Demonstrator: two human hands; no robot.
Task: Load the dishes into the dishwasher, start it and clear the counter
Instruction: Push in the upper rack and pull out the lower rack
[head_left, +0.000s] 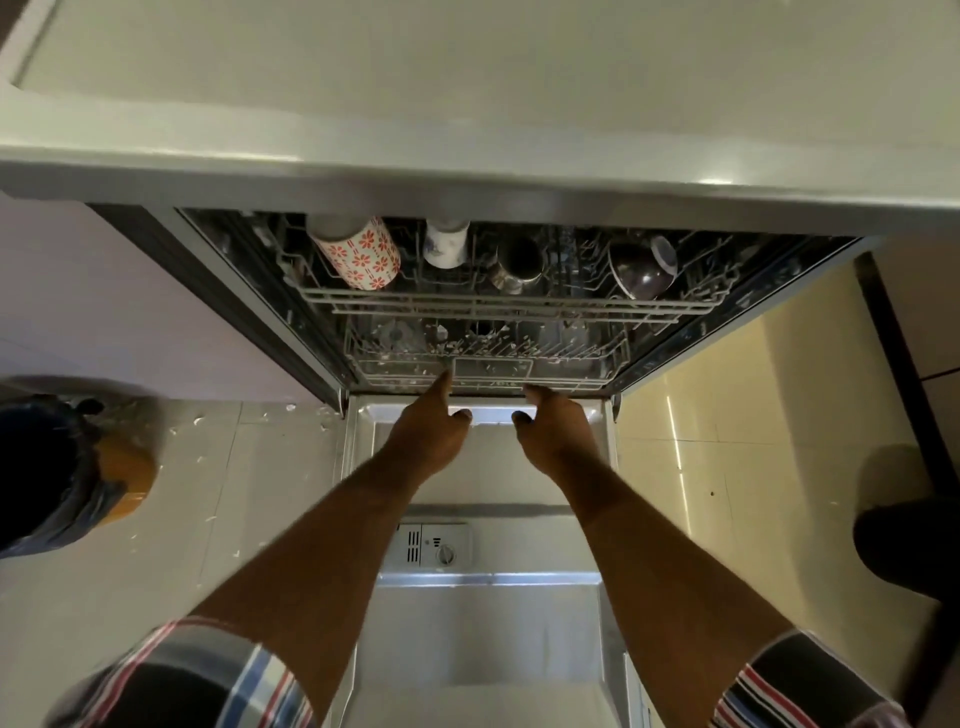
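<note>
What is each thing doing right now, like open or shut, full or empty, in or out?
Dishwasher door: open, folded down flat.
Upper rack: pushed in, holding cups and bowls.
Lower rack: pushed in, front edge at the door hinge.
Flowered cup: lying tilted in the upper rack.
Dark bowl: tipped on its side.
Left hand: reaching to the lower rack's front.
Right hand: likewise.
Bin: open, bag-lined.

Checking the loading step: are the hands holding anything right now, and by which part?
Both the left hand and the right hand reach to the front rail of the grey wire lower rack; whether fingers grip it cannot be told.
</note>
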